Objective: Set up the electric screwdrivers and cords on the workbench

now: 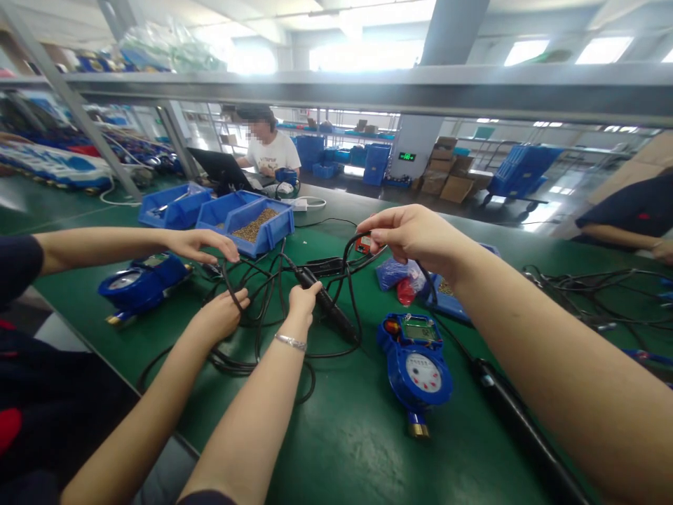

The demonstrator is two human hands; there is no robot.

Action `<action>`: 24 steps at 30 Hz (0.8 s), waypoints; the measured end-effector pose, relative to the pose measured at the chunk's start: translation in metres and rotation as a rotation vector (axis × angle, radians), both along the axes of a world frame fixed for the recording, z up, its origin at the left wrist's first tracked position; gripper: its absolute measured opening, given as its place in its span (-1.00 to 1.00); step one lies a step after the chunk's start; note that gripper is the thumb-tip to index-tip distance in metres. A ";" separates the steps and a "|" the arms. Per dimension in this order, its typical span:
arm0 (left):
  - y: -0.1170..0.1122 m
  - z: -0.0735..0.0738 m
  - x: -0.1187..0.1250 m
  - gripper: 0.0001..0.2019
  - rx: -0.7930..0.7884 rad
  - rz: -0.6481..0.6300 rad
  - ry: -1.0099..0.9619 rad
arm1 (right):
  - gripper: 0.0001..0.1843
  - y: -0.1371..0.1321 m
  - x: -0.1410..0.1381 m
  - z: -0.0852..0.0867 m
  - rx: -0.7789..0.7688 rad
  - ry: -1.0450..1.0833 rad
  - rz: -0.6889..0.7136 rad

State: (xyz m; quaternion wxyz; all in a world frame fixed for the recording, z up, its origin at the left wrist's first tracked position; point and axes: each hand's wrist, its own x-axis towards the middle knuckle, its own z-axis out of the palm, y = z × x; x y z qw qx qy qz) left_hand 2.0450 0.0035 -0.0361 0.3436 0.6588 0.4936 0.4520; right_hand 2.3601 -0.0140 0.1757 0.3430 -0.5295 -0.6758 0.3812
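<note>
The green worktop (pixel 336 449) is cable spaghetti, and the black cable tangle (pixel 263 308) is the likely trouble. One hard tug could tighten a knot or drag something along, judging by how the loops cross. The blue meter (pixel 418 368) sits right by the loops. A second meter (pixel 139 284) lies close to the worktop edge, so a snag might tip it off. The open bin of brass bits (pixel 260 226) could spill too.

The left hand (pixel 305 298) is clenched round the black tool (pixel 329 312). The right hand (pixel 407 235) pinches a cable loop (pixel 348 252) by a small red part (pixel 362 243). A co-worker's hands (pixel 223 312) are in the same tangle, so they could pull against each other.

As for writing, the meter dials and the green sign (pixel 406 156) are too small to read.
</note>
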 end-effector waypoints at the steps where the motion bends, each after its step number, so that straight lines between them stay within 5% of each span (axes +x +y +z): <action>1: -0.001 0.002 -0.011 -0.76 -0.001 -0.040 0.022 | -0.71 -0.002 0.004 0.001 0.014 -0.057 -0.016; 3: -0.001 0.011 -0.012 -0.80 0.008 -0.047 0.030 | -0.68 -0.003 0.014 0.001 0.056 -0.246 -0.078; 5: 0.006 0.032 0.015 -0.73 0.041 0.032 -0.010 | -0.64 0.000 0.025 -0.004 0.073 -0.495 -0.123; 10: 0.064 0.120 0.104 -0.71 0.170 0.257 -0.199 | -0.65 0.011 0.041 -0.037 -0.004 -0.961 0.136; 13: 0.093 0.154 0.114 -0.76 0.142 0.439 -0.367 | -0.67 0.010 0.047 -0.036 0.022 -0.964 0.085; 16: 0.108 0.150 0.097 -0.79 0.041 0.539 -0.155 | -0.66 0.002 0.064 -0.014 0.054 -0.689 -0.176; 19: 0.116 0.120 0.081 -0.76 -0.064 0.610 0.117 | -0.71 -0.008 0.085 0.010 0.146 -0.296 -0.382; 24: 0.122 0.069 0.089 -0.58 -0.174 0.574 0.340 | -0.76 -0.028 0.104 0.033 0.420 0.182 -0.462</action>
